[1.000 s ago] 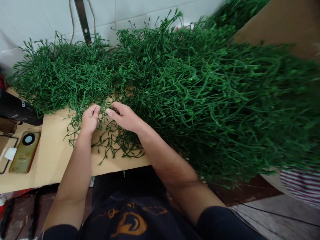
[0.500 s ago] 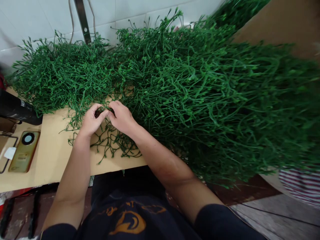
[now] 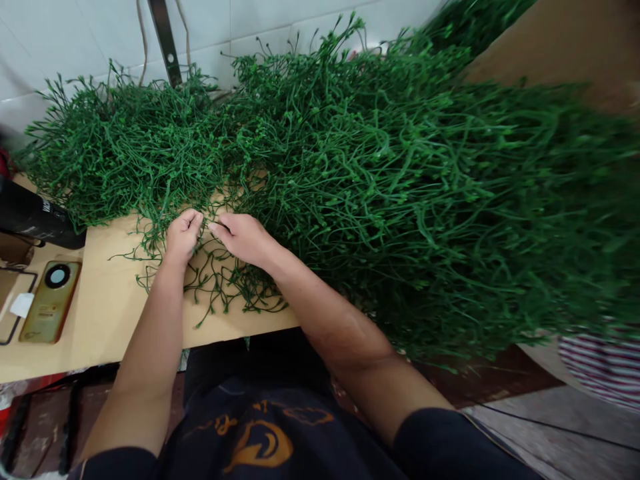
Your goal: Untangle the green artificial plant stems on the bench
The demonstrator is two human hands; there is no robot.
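Observation:
Both my hands are above a tan board, close together with a small gap between their fingertips. My left hand (image 3: 184,235) is closed in a pinch with a green stem piece at its fingers. My right hand (image 3: 241,237) pinches too, thumb against forefinger; what it holds is too small to make out. Loose green stems with budded tips (image 3: 215,280) lie on the board below the hands. Behind them spreads a left heap of the same stems (image 3: 145,147), and a much larger heap (image 3: 400,180) fills the right side.
A gold phone (image 3: 51,301) lies at the left on the tan board (image 3: 107,293), near a black cylinder (image 3: 35,213). A metal post (image 3: 166,40) stands against the tiled wall. Brown cardboard (image 3: 565,53) leans at the back right. Striped cloth (image 3: 600,370) shows lower right.
The fingertips of my two hands have come slightly apart. My left hand has closed tighter, and my right hand has shifted a little down and right.

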